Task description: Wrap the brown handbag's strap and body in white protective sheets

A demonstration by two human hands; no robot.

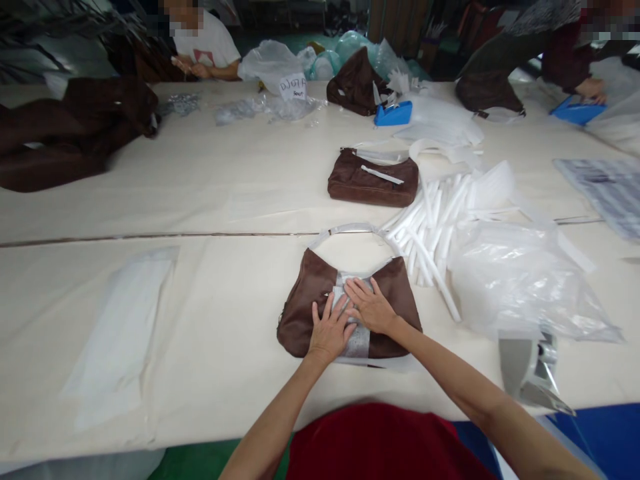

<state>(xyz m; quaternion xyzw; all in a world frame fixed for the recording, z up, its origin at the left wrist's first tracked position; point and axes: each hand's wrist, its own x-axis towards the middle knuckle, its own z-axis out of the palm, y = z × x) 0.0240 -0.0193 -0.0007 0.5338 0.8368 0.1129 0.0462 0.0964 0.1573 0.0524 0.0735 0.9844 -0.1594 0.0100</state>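
Observation:
A brown handbag (306, 300) lies flat on the cream table (225, 200) right in front of me, its strap (350, 229) wrapped in white paper. A white paper strip (356, 341) runs down the bag's middle. My left hand (329, 330) and my right hand (369, 307) both press flat on that strip, fingers spread and overlapping, holding nothing.
A second brown bag (373, 179) lies further back. White paper strips (435, 220) and crumpled clear plastic (520, 280) sit to the right, a tape dispenser (533, 370) near the front edge, a flat plastic sheet (125, 327) at left. Other people work at the far side beside brown fabric (75, 127).

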